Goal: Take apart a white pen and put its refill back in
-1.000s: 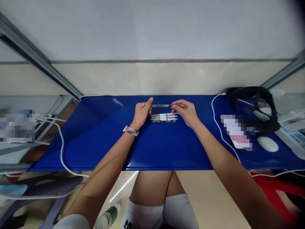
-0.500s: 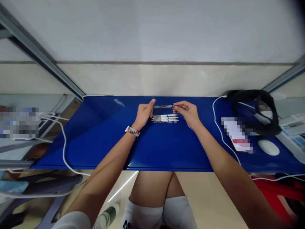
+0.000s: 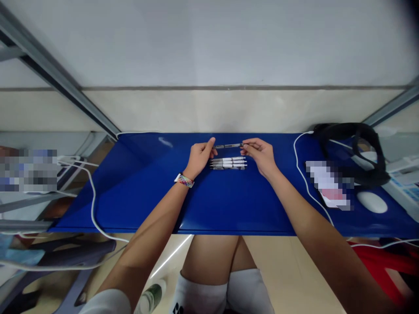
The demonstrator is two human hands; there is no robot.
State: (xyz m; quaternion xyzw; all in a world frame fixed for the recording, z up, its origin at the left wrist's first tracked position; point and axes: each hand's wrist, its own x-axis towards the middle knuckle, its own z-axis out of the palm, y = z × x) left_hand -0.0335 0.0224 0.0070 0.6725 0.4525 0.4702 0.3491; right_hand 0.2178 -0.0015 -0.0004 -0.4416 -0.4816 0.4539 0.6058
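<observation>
Both my hands hold one dark pen (image 3: 229, 145) level above the blue table (image 3: 209, 200). My left hand (image 3: 200, 157) pinches its left end, thumb on top. My right hand (image 3: 259, 154) pinches its right end with thumb and fingertips. Just below the held pen, between my hands, three white pens (image 3: 228, 163) lie side by side on the table. A coloured band sits on my left wrist.
A white cable (image 3: 303, 174) runs down the table's right part. Beside it lie a flat white and red item (image 3: 330, 187), a white mouse (image 3: 372, 202) and black straps (image 3: 353, 148). Another white cable (image 3: 93, 209) hangs off the left edge. A wall stands behind.
The hands keep the same hold on the dark pen. The camera has shifted slightly, so everything sits a little to the right and lower.
</observation>
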